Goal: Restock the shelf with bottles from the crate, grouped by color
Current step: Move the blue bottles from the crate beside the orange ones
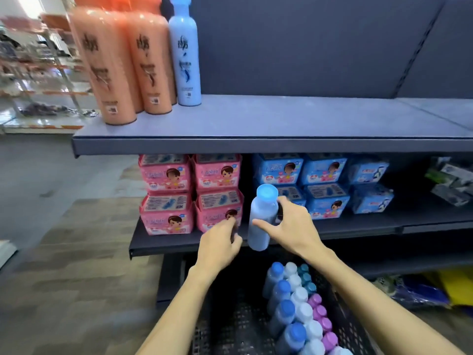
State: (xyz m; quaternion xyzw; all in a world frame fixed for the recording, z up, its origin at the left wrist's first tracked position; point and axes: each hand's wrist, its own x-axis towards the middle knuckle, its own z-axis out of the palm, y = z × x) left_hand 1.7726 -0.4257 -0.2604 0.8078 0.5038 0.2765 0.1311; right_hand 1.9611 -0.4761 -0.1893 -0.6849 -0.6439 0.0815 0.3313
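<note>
My right hand (pixel 288 225) grips a light blue bottle (pixel 262 219) with a blue cap, upright in the air in front of the middle shelf. My left hand (pixel 220 243) hangs just left of it, fingers loosely curled, holding nothing. Below, a black crate (pixel 230 326) holds rows of bottles: blue-capped (pixel 282 311), white-capped (pixel 302 306), purple-capped (pixel 321 319) and teal-capped (pixel 307 278). On the top shelf (pixel 281 121) stand several orange bottles (pixel 133 65) at the left and one light blue bottle (pixel 184 57) beside them.
The middle shelf (pixel 358 226) carries pink packs (pixel 192 193) at the left, blue packs (pixel 325 185) in the centre and dark packets (pixel 453 180) at the right. Most of the top shelf right of the bottles is bare. Colourful bags (pixel 435 288) lie low at the right.
</note>
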